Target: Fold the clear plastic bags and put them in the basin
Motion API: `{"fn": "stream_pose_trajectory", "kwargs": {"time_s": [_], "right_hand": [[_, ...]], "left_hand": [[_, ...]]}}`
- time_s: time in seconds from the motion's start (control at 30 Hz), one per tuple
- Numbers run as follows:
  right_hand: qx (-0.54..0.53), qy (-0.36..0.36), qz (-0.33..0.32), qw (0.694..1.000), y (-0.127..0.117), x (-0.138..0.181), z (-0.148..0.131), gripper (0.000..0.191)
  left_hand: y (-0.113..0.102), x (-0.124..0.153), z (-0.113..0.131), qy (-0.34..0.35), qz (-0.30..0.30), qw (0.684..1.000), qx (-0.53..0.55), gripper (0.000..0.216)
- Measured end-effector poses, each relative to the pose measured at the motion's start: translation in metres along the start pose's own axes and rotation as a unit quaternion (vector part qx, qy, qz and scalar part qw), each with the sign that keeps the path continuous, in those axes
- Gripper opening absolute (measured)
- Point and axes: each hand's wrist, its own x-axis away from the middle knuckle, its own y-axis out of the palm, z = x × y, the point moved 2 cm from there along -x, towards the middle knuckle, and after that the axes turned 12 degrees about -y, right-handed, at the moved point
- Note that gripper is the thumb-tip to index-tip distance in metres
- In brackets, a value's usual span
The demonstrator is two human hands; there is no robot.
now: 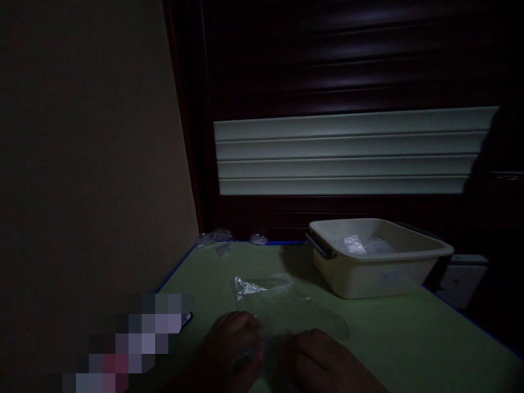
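My left hand [234, 345] is low in the view, its fingers curled together. A small dark, faintly shiny piece shows by its fingers, too dim to name. My right hand [321, 360] is just to the right, fingers bent and closed, the tips hidden. Between the two hands lies a dark, blurred patch that I cannot make out. Just beyond them a clear plastic bag [268, 288] lies flat on the green tabletop [388, 327], catching light at its far left corner.
A cream plastic basin [380, 267] with dark handles stands at the right, holding clear crinkled plastic [354, 244]. More clear plastic [215, 237] and a small grey piece [223, 249] lie at the back left. A pen-like object [187, 319] is by the left edge, beside a pixelated area.
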Motion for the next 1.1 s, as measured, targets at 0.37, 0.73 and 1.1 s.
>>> {"fn": "stream_pose_trajectory", "kwargs": {"time_s": [0.37, 0.73, 1.1], "right_hand": [[-0.062, 0.025, -0.187, 0.98, 0.005, 0.01, 0.0, 0.014], [-0.064, 0.028, -0.118, 0.991, -0.009, 0.001, 0.008, 0.035], [-0.145, 0.092, -0.278, 0.945, -0.016, -0.008, 0.02, 0.025]], "left_hand": [[0.004, 0.007, -0.023, -0.06, 0.034, 0.98, -0.185, 0.077], [0.018, 0.006, -0.01, 0.183, -0.08, 0.955, -0.221, 0.018], [0.006, 0.007, 0.001, 0.187, -0.122, 0.956, -0.192, 0.013]]}}
